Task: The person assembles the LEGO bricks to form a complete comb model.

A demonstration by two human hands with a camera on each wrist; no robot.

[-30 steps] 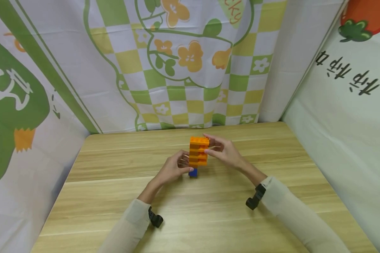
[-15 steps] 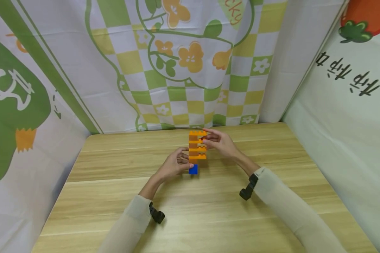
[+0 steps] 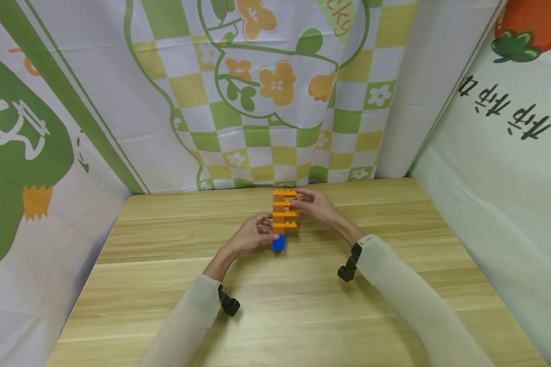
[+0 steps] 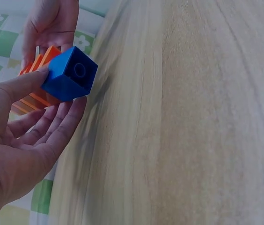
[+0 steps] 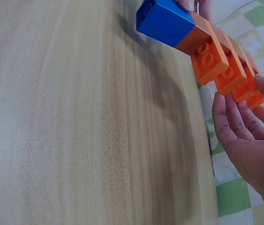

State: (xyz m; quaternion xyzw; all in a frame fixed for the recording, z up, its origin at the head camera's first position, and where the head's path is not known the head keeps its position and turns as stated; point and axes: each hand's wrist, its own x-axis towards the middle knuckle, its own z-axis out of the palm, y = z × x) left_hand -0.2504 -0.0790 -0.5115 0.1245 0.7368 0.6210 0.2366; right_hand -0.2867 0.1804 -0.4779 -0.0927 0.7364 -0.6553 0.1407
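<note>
A stack of toy building blocks is held over the table, its blue block [image 3: 278, 243] at the near end and several orange blocks [image 3: 279, 210] beyond it. The orange pieces jut to the right like comb teeth. My left hand [image 3: 252, 235] grips the stack at the blue end, thumb on the blue block. Its hollow underside shows in the left wrist view. From the right, my right hand [image 3: 317, 205] pinches the far orange pieces between thumb and fingers. In the right wrist view, that hand's thumb lies on an orange block [image 5: 209, 61].
The wooden table [image 3: 284, 316] ends at the back against a green and yellow checked curtain [image 3: 266, 153]. Printed white cloth [image 3: 491, 168] hangs at both sides. A black strap device [image 3: 349, 265] sits on the right wrist, another [image 3: 229, 303] on the left.
The block stack has tilted so that its side faces the head camera, showing more of the blue block. Both hands keep hold of it; the right forearm has shifted left and away from the camera.
</note>
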